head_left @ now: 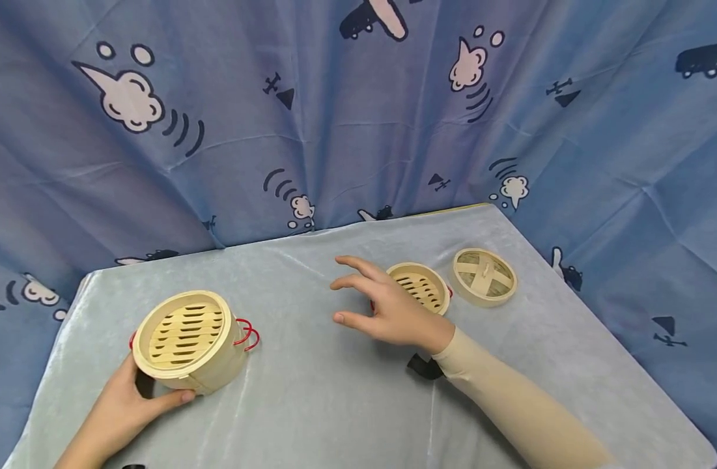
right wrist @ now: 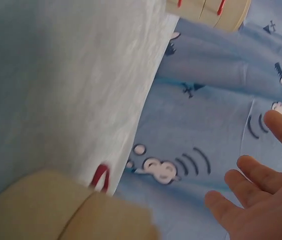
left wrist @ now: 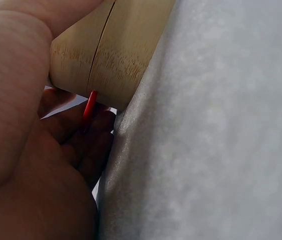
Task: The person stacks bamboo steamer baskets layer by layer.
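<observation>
At the left of the head view, a round bamboo steamer basket (head_left: 202,374) with a slatted inside and red handles (head_left: 249,333) stands on the cloth. My left hand (head_left: 114,410) grips its near left side, thumb along the front and fingers round the left. In the left wrist view, a red handle (left wrist: 89,111) sits by the curled fingers. My right hand (head_left: 399,312) hovers with spread fingers and holds nothing. Partly behind it lies a second slatted steamer basket (head_left: 424,281) with red handles. A round woven bamboo lid (head_left: 484,279) rests to its right.
Pale, shiny cloth (head_left: 311,391) covers the table. A blue patterned curtain (head_left: 358,117) hangs along the back and the right side. A dark object (head_left: 424,367) shows beneath the right wrist.
</observation>
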Available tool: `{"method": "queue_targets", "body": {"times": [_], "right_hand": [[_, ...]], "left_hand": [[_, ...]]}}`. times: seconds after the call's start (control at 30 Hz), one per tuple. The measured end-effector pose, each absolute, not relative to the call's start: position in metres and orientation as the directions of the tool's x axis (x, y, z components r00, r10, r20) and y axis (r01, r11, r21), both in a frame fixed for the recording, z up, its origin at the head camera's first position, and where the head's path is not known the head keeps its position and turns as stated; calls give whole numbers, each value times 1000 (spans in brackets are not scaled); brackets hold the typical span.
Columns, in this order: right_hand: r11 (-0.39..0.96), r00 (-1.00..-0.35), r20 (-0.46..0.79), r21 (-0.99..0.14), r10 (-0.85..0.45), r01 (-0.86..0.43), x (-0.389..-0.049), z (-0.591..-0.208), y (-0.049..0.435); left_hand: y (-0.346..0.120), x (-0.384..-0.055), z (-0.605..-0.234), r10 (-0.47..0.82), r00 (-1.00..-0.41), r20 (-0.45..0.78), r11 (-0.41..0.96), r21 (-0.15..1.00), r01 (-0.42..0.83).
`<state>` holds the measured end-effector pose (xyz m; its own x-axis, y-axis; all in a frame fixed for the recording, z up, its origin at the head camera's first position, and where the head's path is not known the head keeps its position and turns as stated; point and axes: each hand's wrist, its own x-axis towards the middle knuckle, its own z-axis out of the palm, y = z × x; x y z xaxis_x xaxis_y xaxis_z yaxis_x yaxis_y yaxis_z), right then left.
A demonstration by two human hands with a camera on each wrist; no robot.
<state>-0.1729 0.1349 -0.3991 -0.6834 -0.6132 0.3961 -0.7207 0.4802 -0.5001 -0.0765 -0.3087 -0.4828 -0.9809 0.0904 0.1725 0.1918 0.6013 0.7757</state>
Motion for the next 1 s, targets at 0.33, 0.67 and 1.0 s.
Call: {"method": "queue_targets", "body": {"times": [0.33, 0.67, 1.0], "right_hand": [[550, -723, 404, -471, -561, -690, -178, -409, 177], [626, -778, 382, -462, -499, -628, -184, -417, 213], [683, -853, 283, -513, -438, -521, -185, -432, 243]], "left_hand": [[-309, -76, -485, 88, -980, 177, 590, 784, 194], [-309, -75, -484, 84, -981, 173, 598, 779, 188], [-309, -75, -483, 74, -983, 167, 624, 762, 176]]}}
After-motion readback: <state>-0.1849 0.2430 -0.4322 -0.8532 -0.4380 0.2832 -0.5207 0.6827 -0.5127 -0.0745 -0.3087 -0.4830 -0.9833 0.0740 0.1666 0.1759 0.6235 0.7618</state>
